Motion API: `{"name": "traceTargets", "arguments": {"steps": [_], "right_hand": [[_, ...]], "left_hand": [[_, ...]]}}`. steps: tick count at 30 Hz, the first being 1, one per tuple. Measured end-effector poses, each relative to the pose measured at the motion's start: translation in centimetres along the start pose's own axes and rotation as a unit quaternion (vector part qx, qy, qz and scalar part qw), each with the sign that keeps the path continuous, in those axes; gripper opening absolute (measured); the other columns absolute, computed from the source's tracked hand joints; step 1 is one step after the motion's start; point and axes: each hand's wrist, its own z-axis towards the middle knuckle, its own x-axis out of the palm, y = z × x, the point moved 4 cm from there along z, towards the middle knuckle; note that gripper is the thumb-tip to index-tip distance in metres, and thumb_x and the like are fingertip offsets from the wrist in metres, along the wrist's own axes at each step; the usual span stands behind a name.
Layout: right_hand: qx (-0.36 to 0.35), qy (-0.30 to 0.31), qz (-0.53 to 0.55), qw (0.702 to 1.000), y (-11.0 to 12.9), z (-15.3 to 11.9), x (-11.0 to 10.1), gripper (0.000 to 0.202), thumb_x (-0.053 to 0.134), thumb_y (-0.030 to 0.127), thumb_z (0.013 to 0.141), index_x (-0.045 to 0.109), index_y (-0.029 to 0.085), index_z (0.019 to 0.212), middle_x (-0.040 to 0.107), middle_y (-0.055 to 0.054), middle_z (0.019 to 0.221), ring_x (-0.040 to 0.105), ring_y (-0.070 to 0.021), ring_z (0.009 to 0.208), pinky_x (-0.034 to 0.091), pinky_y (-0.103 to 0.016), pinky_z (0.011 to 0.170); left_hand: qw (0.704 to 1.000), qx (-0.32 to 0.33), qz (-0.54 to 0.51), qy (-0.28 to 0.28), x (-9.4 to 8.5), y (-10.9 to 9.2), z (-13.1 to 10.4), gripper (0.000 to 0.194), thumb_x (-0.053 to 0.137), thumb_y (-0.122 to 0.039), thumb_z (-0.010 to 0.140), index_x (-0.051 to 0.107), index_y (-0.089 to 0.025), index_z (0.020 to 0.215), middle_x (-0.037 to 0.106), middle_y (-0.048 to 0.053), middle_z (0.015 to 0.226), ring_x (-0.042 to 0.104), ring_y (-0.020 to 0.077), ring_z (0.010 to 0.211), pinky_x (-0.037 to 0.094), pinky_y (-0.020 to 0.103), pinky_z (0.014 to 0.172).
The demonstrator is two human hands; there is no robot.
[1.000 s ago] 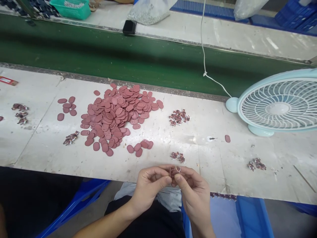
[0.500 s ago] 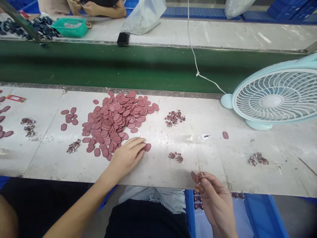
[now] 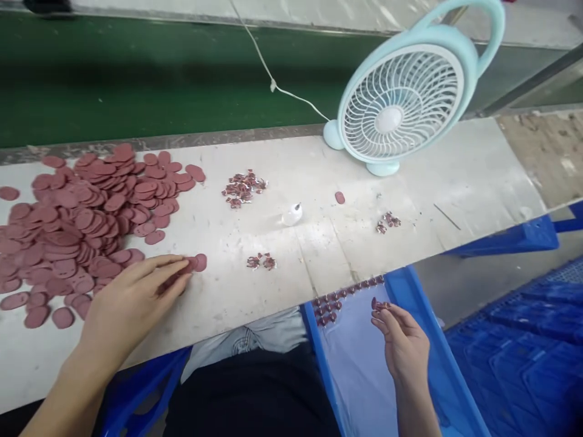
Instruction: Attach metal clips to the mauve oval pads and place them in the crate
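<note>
My left hand (image 3: 132, 300) rests on the table at the right edge of a heap of dull-red oval discs (image 3: 86, 215). Its fingers and thumb close around a few overlapping oval discs (image 3: 199, 262) lying at the fingertips. Over a blue tray (image 3: 412, 303), my right hand (image 3: 407, 343) pinches a small dark-red piece (image 3: 379, 305) between thumb and fingers; its exact shape is partly hidden. Inside the tray, rows of small dark-red pieces (image 3: 328, 309) stand along the far-left corner on a whitish liner.
Small piles of shiny red-brown parts lie on the table (image 3: 228, 309), one pile (image 3: 245, 188) larger. A small clear bottle (image 3: 292, 214) with a dark tip and a single disc (image 3: 339, 197) lie nearby. A light-blue fan (image 3: 401, 103) with a white cord stands behind. Blue crates (image 3: 523, 346) are at right.
The view has swung right and down. My right hand has moved from the table's front edge to over the tray, still pinching its piece. My left hand stays by the discs beside the heap.
</note>
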Motion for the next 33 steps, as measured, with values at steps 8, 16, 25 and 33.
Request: {"name": "traceTargets", "arguments": {"steps": [8,16,25,33], "right_hand": [[0.028,0.087,-0.288,0.953,-11.3,0.3,0.1,0.025,0.073,0.038,0.091,0.071,0.015,0.100,0.074,-0.004,0.094,0.071,-0.0201,0.087,0.057,-0.043,0.088],[0.009,0.118,-0.429,0.895,-15.4,0.3,1.3,0.028,0.063,0.038,0.098,0.066,0.016,0.115,0.069,-0.006,0.109,0.069,-0.0203,0.095,0.058,-0.042,0.087],[-0.016,0.126,-0.473,0.872,-15.2,0.7,2.0,0.029,0.062,0.038,0.099,0.064,0.016,0.118,0.069,-0.006,0.110,0.069,-0.0200,0.094,0.058,-0.041,0.085],[-0.015,0.117,-0.507,0.854,-14.3,0.5,1.9,0.030,0.062,0.038,0.099,0.064,0.016,0.118,0.068,-0.007,0.113,0.068,-0.0197,0.093,0.058,-0.040,0.084]], "left_hand": [[0.993,-0.107,0.047,-0.009,-2.0,-1.5,1.1,0.029,0.059,-0.043,0.093,0.070,-0.029,0.116,0.074,-0.002,0.113,0.070,0.0193,0.087,0.049,0.029,0.073],[0.956,-0.166,-0.239,-0.043,-2.3,-2.0,0.3,0.027,0.075,-0.033,0.083,0.076,-0.020,0.106,0.075,0.004,0.104,0.072,0.0193,0.083,0.062,0.036,0.082],[0.938,-0.116,-0.315,-0.081,-2.0,-2.7,0.4,0.024,0.079,-0.018,0.078,0.078,-0.022,0.101,0.075,0.003,0.098,0.074,0.0215,0.084,0.063,0.037,0.078],[0.931,-0.117,-0.334,-0.091,-2.1,-2.7,0.2,0.027,0.080,-0.014,0.076,0.079,-0.021,0.102,0.076,0.003,0.098,0.073,0.0185,0.083,0.064,0.031,0.080]]}}
